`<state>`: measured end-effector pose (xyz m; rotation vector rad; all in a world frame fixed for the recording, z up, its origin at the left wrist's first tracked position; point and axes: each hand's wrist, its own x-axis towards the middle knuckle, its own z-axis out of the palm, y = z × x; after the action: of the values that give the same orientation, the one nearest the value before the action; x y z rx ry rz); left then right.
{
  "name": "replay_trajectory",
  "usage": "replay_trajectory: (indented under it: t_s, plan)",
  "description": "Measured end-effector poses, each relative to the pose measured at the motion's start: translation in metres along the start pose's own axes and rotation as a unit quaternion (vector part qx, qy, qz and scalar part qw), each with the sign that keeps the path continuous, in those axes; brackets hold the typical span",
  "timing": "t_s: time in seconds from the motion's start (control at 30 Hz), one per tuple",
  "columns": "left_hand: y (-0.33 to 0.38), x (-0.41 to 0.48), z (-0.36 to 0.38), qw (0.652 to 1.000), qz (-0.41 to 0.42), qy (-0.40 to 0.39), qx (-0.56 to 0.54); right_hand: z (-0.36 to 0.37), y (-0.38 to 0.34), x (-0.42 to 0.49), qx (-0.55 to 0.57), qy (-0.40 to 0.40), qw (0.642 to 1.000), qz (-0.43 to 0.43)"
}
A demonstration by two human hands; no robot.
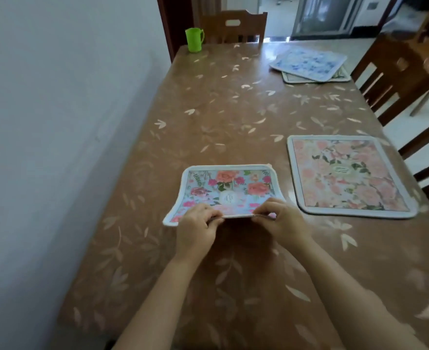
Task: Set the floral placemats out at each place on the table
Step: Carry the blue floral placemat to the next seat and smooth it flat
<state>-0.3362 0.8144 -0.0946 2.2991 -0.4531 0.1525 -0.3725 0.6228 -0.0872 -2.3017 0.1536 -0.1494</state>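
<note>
A rose-print placemat (229, 185) with a pale border lies near the middle of the table (221, 109), its near edge lifted off the cloth. My left hand (197, 228) and my right hand (281, 221) both pinch that near edge, a short way apart. A second placemat (347, 176) in peach flowers lies flat to the right, close to the table's right edge. At the far right corner, a blue-flowered placemat (309, 63) lies on top of another mat (339, 77) whose edge peeks out beneath.
A green plastic cup (194, 39) stands at the far left corner. Wooden chairs stand at the far end (233, 26) and along the right side (395, 79). A white wall (56, 122) runs along the table's left side.
</note>
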Motion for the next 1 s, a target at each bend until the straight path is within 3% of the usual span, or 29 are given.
replay_trajectory:
  t_s: [0.1,0.23,0.47,1.0]
  plan:
    - [-0.025,-0.03,0.026,0.998,-0.01,-0.057,0.0,0.028,0.025,-0.028,0.021,-0.024,0.997,0.073]
    - [-0.043,-0.061,0.039,0.995,-0.021,-0.098,-0.002,0.049,0.038,-0.055,0.02,-0.045,0.993,0.106]
    - [-0.057,-0.085,0.042,0.995,-0.03,-0.095,0.008,0.069,0.035,-0.074,-0.042,-0.04,0.995,0.08]
    - [-0.089,-0.101,-0.002,0.996,-0.035,-0.072,-0.041,0.074,0.016,-0.124,-0.069,-0.041,0.996,0.028]
